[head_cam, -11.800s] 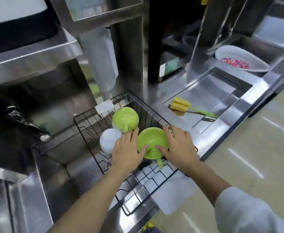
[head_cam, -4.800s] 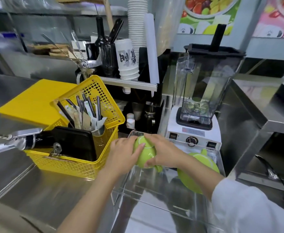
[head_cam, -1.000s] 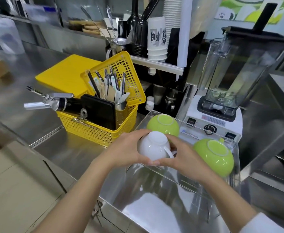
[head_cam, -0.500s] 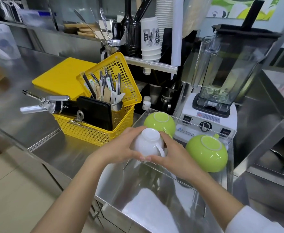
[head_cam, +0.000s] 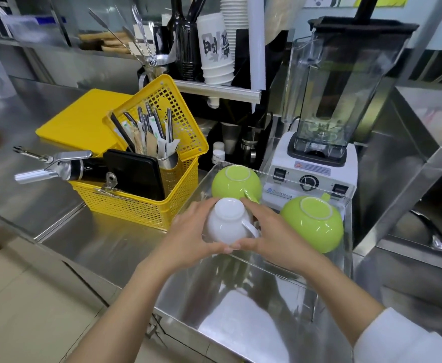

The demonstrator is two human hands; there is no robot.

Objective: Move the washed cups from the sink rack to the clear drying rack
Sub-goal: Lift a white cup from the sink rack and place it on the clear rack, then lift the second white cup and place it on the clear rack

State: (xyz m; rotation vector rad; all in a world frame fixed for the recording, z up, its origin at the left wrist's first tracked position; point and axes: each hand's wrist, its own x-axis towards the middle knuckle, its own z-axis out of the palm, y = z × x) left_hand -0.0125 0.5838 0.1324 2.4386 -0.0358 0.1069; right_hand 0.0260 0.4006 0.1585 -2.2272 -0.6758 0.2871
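Note:
A white cup (head_cam: 226,223) is upside down, base up, its handle toward the right, at the near left of the clear drying rack (head_cam: 346,221). My left hand (head_cam: 188,235) cups its left side and my right hand (head_cam: 272,233) its right side; the fingertips meet under its near edge. Two green cups rest upside down in the rack: one (head_cam: 236,183) just behind the white cup, the other (head_cam: 312,226) to the right. The sink rack is out of view.
A yellow basket (head_cam: 146,203) of utensils and a black tablet stands just left of the rack, with a yellow board (head_cam: 78,121) behind it. A blender (head_cam: 327,100) stands behind the rack. A steel ledge (head_cam: 410,163) rises on the right. The counter edge runs near me.
Both hands with the white cup have shifted slightly forward and down toward the rack, close behind the rear green cup. The green cups have not moved.

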